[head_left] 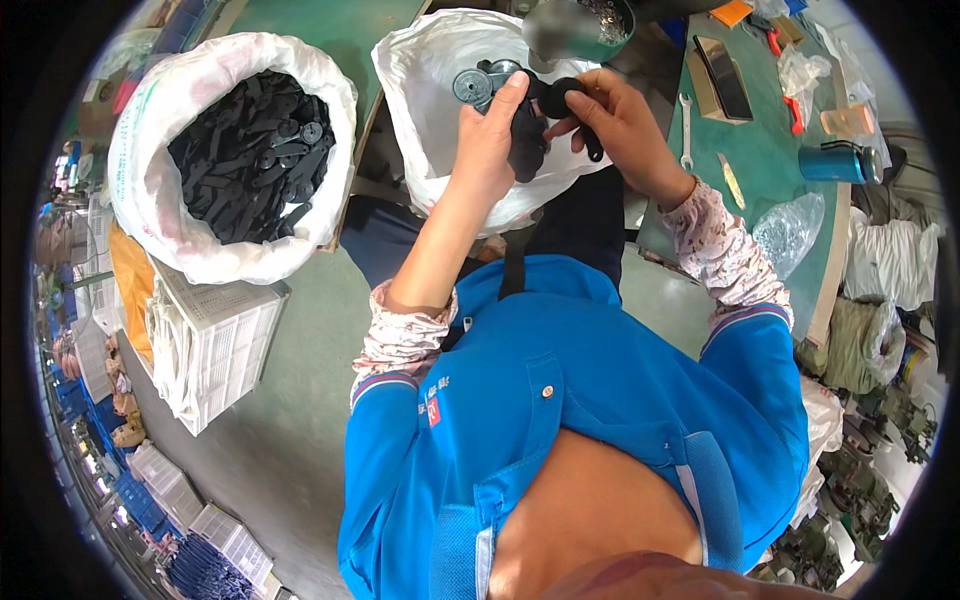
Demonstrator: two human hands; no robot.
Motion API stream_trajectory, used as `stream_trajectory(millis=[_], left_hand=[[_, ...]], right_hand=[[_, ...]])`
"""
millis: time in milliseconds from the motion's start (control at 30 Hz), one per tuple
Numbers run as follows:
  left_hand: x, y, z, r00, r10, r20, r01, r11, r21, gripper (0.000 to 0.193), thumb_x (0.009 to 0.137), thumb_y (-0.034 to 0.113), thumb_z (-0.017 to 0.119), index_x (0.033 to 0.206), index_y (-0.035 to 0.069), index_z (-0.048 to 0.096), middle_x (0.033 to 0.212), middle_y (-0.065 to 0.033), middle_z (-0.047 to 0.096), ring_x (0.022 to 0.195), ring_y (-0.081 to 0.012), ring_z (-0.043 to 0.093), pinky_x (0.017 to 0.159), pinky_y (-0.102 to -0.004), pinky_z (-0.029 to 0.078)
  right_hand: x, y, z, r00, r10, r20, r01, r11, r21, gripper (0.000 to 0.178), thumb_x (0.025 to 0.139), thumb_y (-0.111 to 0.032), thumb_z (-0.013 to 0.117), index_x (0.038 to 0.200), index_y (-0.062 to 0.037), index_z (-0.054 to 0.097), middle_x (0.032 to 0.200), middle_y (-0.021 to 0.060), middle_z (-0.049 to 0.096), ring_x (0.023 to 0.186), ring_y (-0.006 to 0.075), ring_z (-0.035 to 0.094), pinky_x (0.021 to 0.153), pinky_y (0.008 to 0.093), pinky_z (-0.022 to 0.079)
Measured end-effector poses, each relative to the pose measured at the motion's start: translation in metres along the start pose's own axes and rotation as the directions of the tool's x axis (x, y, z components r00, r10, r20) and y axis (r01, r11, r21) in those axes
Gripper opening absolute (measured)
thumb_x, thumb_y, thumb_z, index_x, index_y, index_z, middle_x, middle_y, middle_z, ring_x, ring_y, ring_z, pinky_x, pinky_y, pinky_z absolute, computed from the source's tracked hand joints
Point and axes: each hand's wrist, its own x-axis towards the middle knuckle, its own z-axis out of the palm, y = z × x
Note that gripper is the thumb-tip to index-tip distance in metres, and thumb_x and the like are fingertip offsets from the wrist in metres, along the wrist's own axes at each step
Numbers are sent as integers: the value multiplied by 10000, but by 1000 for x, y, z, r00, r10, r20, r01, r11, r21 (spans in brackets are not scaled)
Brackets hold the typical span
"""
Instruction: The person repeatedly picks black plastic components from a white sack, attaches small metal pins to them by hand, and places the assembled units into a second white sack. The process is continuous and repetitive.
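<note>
My left hand (pixel 486 145) is closed around a bunch of black parts (pixel 528 148), its thumb lying along the top. From that bunch sticks a grey-black round disc-shaped end (pixel 472 87). Just to the right, my right hand (pixel 630 130) pinches a black part with a rounded end (pixel 561 98) between thumb and fingers, against the bunch. Both hands are over an open white plastic bag (pixel 410 60) in front of me. At the left, another white bag (pixel 135 150) with a rolled rim holds a heap of flat, elongated black parts (pixel 250 160), some with disc ends.
A bowl of small metal pieces (pixel 606 20) stands beyond my hands, beside a blurred shape. On the green bench at right lie a wrench (pixel 686 130), a yellow-handled cutter (pixel 731 180), a phone (pixel 724 80) and a blue cylinder (pixel 838 164). White crates (pixel 235 340) stand below the left bag.
</note>
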Motion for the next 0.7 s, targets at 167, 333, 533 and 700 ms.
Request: stream_trajectory(millis=[167,333,533,700], left_hand=[[-4,5,2,999,-43,-14,44,998,35,315,880,309,645,995,21,587,831,-78,625,663,-147,595,549,-296,523],[-5,5,2,997,-74,36,73,997,31,335,875,276,644,1092,44,541,943,-105,615,790,-175,599,597,-322,538],[4,13,-15,981,-183,-71,175,979,-104,375,859,186,629,1191,94,480,1070,-149,597,921,-227,589,689,-402,540],[14,12,-14,980,-189,-53,170,951,-257,327,845,130,605,1122,25,467,1061,-157,597,920,-248,589,728,-417,531]], right_hand=[[2,-11,0,999,-14,-32,19,984,176,292,951,-165,543,1206,-24,568,934,105,671,838,130,650,653,205,498],[10,-9,-8,990,-89,-106,103,985,138,324,895,-157,616,1185,-13,596,964,114,668,805,148,649,683,245,534],[60,-96,-26,967,-193,-168,216,968,129,279,916,-59,562,1175,43,547,889,70,642,721,113,627,651,219,529],[91,-112,-36,988,-16,-155,5,998,-66,186,918,-108,556,1009,48,597,748,73,646,487,119,583,424,226,464]])
